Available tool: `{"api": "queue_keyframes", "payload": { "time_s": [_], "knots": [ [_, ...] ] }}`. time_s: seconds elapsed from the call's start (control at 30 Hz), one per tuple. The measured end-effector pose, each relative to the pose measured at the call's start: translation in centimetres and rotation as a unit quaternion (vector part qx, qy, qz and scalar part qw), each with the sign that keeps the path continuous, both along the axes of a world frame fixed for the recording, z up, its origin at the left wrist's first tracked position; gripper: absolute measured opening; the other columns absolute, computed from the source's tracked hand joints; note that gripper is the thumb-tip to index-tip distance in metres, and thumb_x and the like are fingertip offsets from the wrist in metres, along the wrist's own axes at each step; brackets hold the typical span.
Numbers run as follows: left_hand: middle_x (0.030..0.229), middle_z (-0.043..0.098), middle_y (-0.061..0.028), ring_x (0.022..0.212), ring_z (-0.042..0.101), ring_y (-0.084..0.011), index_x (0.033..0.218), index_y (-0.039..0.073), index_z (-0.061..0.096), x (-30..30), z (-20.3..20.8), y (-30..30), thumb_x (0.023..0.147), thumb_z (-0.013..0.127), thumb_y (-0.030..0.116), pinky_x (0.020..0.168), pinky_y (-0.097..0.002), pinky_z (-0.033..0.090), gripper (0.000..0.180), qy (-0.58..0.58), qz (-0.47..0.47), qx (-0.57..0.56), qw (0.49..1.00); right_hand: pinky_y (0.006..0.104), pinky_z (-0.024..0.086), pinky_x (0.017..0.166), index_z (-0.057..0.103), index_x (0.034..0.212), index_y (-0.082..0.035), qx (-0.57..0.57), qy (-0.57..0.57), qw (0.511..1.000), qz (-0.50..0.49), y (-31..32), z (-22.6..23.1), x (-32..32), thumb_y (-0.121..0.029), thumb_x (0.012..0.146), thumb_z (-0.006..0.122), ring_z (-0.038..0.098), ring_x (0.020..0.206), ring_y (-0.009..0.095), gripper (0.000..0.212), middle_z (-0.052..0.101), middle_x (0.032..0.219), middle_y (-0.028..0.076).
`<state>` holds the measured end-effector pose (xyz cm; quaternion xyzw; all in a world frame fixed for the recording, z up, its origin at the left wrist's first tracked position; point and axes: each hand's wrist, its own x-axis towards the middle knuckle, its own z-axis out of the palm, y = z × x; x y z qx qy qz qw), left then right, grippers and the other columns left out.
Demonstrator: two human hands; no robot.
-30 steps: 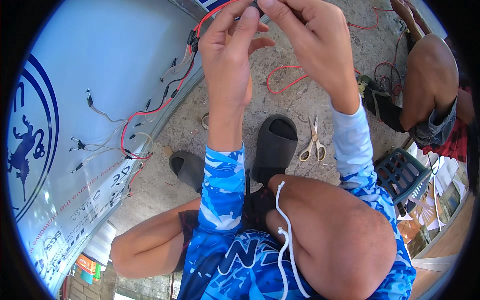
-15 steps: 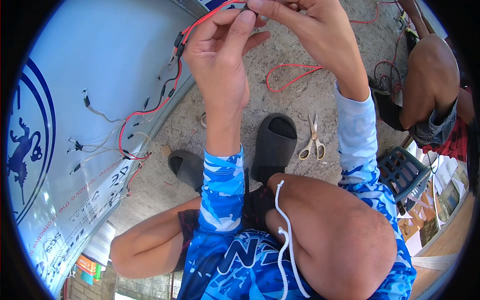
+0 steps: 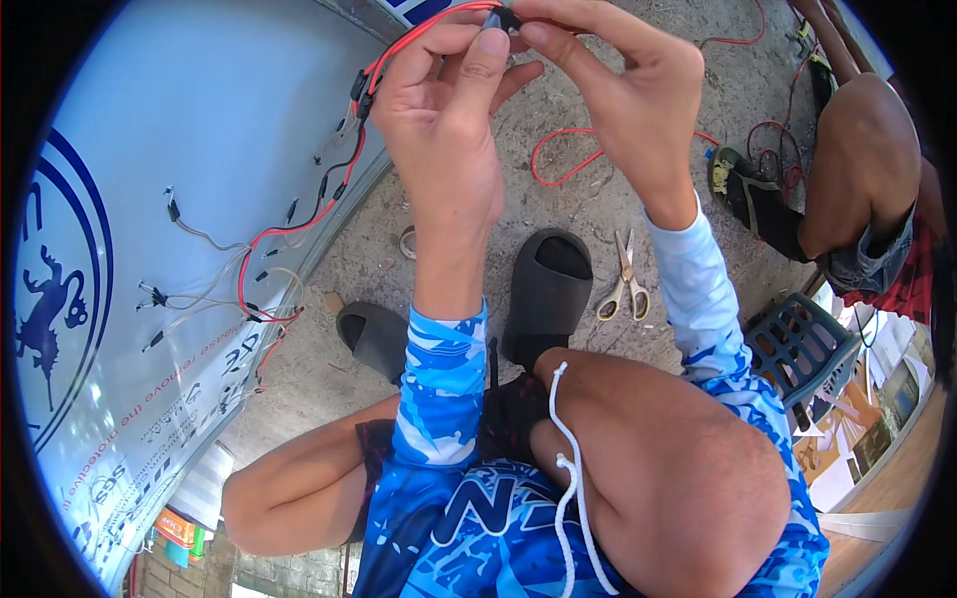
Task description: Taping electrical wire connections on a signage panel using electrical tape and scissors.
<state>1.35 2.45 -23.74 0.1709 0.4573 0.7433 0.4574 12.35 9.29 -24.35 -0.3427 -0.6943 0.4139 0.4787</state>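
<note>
My left hand (image 3: pixel 449 110) is raised at the top of the view, its thumb and fingers closed on red wires (image 3: pixel 424 28) and a glossy black piece that looks like tape (image 3: pixel 501 20) at their end. My right hand (image 3: pixel 643 90) comes in from the right, thumb and forefinger pinching at the edge of that black tape. Below my left hand the wires run down along a pale blue panel (image 3: pixel 239 110), with black-wrapped joints (image 3: pixel 361 95) and several thin grey leads (image 3: pixel 209 231) branching off onto the panel.
Scissors (image 3: pixel 625 284) with pale handles lie on the concrete floor by my dark slipper (image 3: pixel 548 294). A tape roll (image 3: pixel 407 242) lies near the panel's edge. A loop of red wire (image 3: pixel 543 171) rests ahead. At right are another person's leg (image 3: pixel 862 149) and a dark plastic basket (image 3: pixel 802 344).
My right hand has shifted slightly down, its fingers spreading off the black tape so more of it shows. My left hand stays nearly in place. The other person's foot has come into clearer view.
</note>
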Motion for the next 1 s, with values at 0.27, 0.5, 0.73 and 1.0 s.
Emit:
{"api": "queue_keyframes", "payload": {
  "time_s": [0.27, 0.5, 0.73, 1.0],
  "knots": [
    [0.091, 0.069, -0.0031, 0.078, 0.063, -0.0095, 0.099, 0.003, 0.068, -0.3, -0.3, 0.0, 0.098, 0.066, 0.008, 0.068, -0.0228, 0.051, 0.005, 0.031, 0.000, 0.028, 0.999, 0.0316, 0.048, 0.055, 0.072, 0.097, 0.001, 0.304, -0.164, 0.935, -0.074, -0.6, 1.8, -1.2, -0.002, 0.073, 0.081, 0.065, 0.066, 0.025, 0.025, 0.070, 0.082, 0.012],
    [0.090, 0.066, -0.0023, 0.081, 0.061, -0.0105, 0.100, 0.002, 0.068, -1.6, 0.1, 0.5, 0.097, 0.072, 0.024, 0.072, -0.0232, 0.048, 0.023, 0.076, -0.028, 0.084, 0.993, 0.0311, 0.046, 0.053, 0.072, 0.084, 0.001, 0.235, -0.085, 0.967, -0.055, 0.0, 1.7, -1.8, -0.001, 0.073, 0.081, 0.062, 0.060, 0.022, 0.015, 0.066, 0.072, 0.011],
    [0.099, 0.070, -0.0086, 0.089, 0.067, -0.0159, 0.106, 0.001, 0.067, -0.5, 2.7, 0.6, 0.098, 0.068, 0.017, 0.079, -0.0283, 0.054, 0.018, -0.050, 0.000, -0.004, 0.999, 0.0259, 0.046, 0.058, 0.076, 0.089, 0.004, 0.000, 0.028, 0.997, -0.068, -0.8, 1.6, -1.7, -0.002, 0.085, 0.078, 0.062, 0.067, 0.010, 0.007, 0.071, 0.075, 0.007],
    [0.100, 0.072, -0.0123, 0.093, 0.069, -0.0179, 0.093, 0.003, 0.061, 1.0, 1.7, 1.6, 0.091, 0.066, -0.009, 0.084, -0.0299, 0.058, 0.014, -0.074, 0.079, 0.047, 0.993, 0.0267, 0.045, 0.063, 0.076, 0.091, 0.005, -0.076, 0.052, 0.987, -0.128, -1.7, 1.6, -2.4, -0.009, 0.092, 0.073, 0.060, 0.069, 0.010, 0.014, 0.071, 0.078, 0.009]
  ]
}}
